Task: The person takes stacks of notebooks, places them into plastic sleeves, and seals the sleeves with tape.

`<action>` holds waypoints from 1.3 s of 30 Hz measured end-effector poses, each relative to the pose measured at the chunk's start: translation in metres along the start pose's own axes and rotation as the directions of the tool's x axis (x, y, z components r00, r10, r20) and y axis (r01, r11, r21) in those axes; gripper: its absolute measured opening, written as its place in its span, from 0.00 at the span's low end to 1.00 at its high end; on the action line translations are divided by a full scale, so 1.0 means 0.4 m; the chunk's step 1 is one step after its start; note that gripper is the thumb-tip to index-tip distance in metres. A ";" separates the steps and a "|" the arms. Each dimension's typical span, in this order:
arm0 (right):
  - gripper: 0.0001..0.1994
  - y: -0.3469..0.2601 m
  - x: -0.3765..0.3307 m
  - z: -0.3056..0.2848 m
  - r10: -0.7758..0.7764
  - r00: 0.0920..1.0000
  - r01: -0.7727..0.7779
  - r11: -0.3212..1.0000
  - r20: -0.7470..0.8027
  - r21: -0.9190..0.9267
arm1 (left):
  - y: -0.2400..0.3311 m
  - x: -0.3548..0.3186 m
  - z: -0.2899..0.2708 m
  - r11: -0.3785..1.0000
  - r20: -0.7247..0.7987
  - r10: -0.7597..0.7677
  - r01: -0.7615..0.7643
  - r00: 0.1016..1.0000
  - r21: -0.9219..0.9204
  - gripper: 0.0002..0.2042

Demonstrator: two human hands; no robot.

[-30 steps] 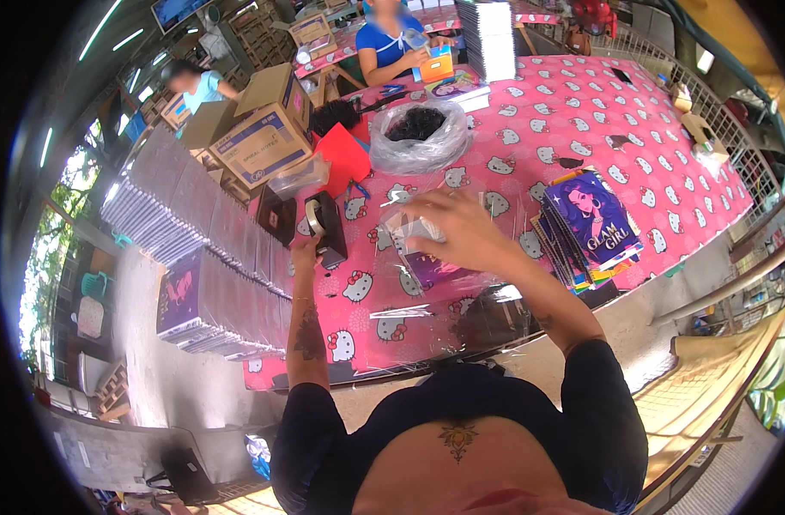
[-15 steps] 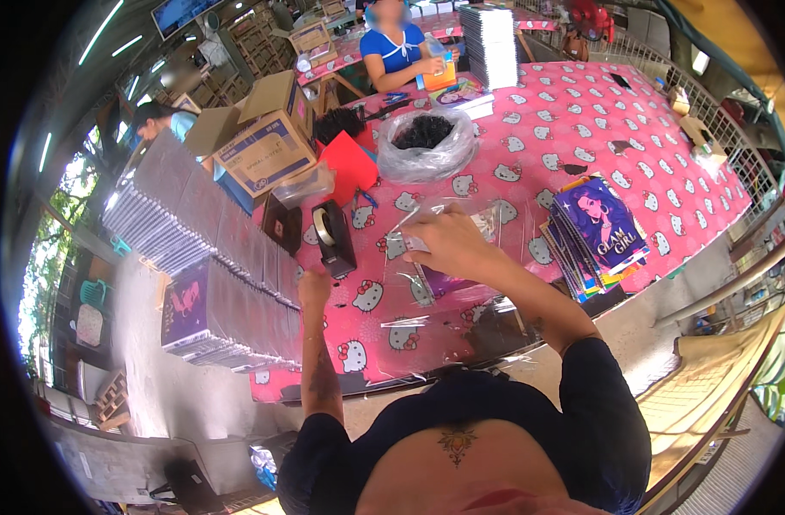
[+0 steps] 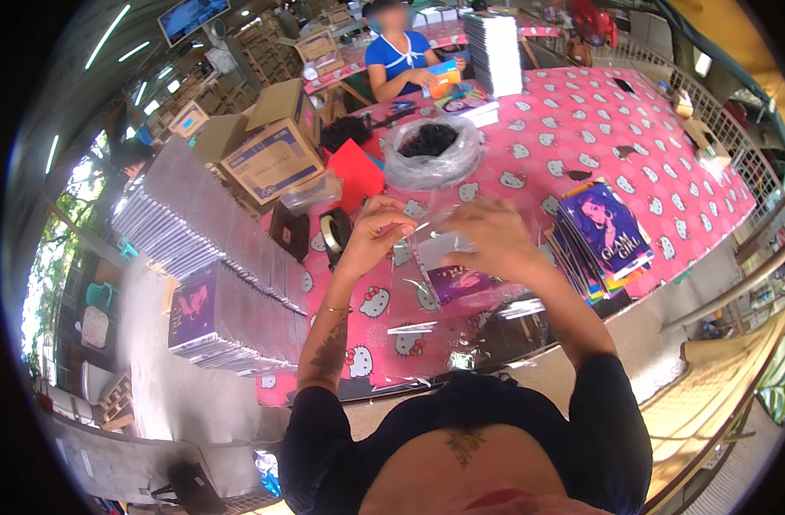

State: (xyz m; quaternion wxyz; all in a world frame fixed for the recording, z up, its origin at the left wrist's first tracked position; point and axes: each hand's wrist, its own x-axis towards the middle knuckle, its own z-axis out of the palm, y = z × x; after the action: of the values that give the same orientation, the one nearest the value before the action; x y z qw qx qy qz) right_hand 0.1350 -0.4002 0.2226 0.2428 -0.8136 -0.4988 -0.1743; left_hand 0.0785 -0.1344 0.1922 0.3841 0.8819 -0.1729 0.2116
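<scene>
Left hand: moving from tape dispenser to purple notebook, joining right hand; pinching fingers together, holding unclear. Right hand: blurring, hold untellable. Notebook: lying on desk, below both.

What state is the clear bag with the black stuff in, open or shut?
Open: the clear bag's mouth is spread wide, black contents exposed inside.
</scene>
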 end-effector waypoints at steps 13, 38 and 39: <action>0.32 0.178 -0.114 0.189 -0.223 0.958 0.177 0.954 0.178 0.243 | -0.017 0.080 0.183 0.970 0.025 0.172 -0.173 0.985 0.168 0.04; 0.16 0.295 0.085 0.257 0.049 0.984 -0.176 0.419 0.171 0.891 | -0.066 0.007 0.131 0.845 0.006 -0.437 0.412 0.900 -0.341 0.19; 0.18 0.291 0.093 0.246 0.044 0.981 -0.190 0.376 0.187 0.907 | -0.095 -0.012 0.148 0.788 0.169 -0.478 0.506 0.862 -0.351 0.20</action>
State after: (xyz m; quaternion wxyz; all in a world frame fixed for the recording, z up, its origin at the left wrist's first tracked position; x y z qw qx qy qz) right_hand 0.2600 -0.3619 0.1358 0.6310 -0.5848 -0.4674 0.2031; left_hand 0.1066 -0.1537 0.1304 0.5845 0.8106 0.0111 0.0348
